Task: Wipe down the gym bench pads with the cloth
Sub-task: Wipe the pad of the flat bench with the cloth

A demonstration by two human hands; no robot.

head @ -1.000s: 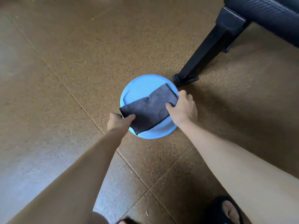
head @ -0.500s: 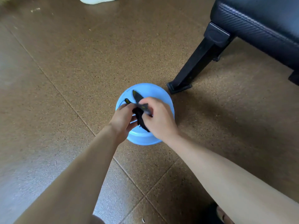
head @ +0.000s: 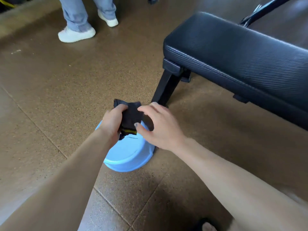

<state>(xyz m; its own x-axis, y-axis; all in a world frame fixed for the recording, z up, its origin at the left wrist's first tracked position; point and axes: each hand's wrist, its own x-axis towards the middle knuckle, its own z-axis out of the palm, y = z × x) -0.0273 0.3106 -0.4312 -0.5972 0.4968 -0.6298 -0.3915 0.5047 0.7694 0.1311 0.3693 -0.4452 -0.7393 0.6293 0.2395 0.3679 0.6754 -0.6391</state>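
A dark grey cloth (head: 130, 114) is bunched up in my left hand (head: 112, 121), held above a light blue basin (head: 128, 155) that stands on the floor. My right hand (head: 160, 125) hovers just right of the cloth with fingers spread; its thumb and fingertips touch or nearly touch the fabric. The black gym bench pad (head: 241, 52) stretches across the upper right, above and behind my hands, on a black metal leg (head: 166, 85).
Another person stands at the upper left, in jeans (head: 78, 12) and white shoes (head: 75, 35). The floor (head: 58, 84) is brown speckled rubber tile. My sandalled foot (head: 206, 226) shows at the bottom edge. A black frame piece (head: 260, 9) rises at top right.
The cloth, spread flat over the basin a second ago, was gathered up and lifted off it. My right hand has opened. The view tilted up, showing the bench pad and the other person.
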